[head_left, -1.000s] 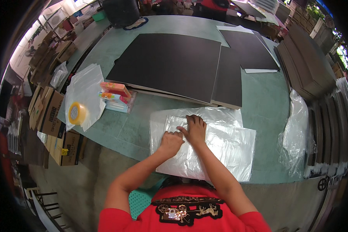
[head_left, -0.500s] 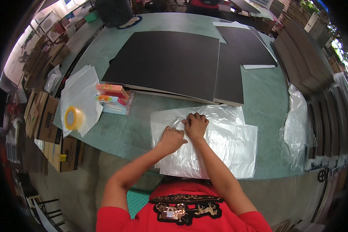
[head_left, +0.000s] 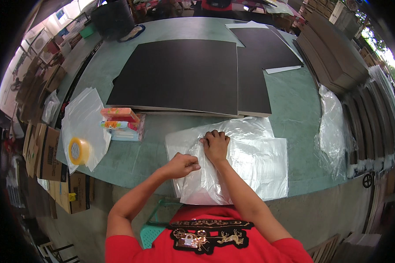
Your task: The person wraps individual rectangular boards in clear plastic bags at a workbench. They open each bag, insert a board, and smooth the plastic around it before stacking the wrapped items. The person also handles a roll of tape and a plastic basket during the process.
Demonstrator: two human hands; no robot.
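Note:
A pile of thin, shiny clear plastic bags [head_left: 259, 162] lies at the table's near edge, right in front of me. My right hand [head_left: 216, 147] rests on the pile with bent fingers gathered on the film, which wrinkles around them. Over the pile's left side, my left hand [head_left: 184, 165] is closed, thumb against curled fingers. Whether a fold of film is pinched there is too small to make out. Just beyond the bags lie large black boards [head_left: 175, 76], stacked flat with pale edges.
At left, a yellow tape roll [head_left: 79, 151] sits on plastic sheets [head_left: 90, 109], beside small colourful packets [head_left: 120, 115]. Crumpled plastic [head_left: 332, 125] and upright stacked boards [head_left: 368, 131] line the right side. More black boards [head_left: 267, 46] lie at the back. Cardboard boxes [head_left: 50, 153] stand left of the table.
My left hand has moved left and a little toward me, away from the right hand, and its fingers have curled in. The right hand stays on the bags. The whole view has shifted slightly.

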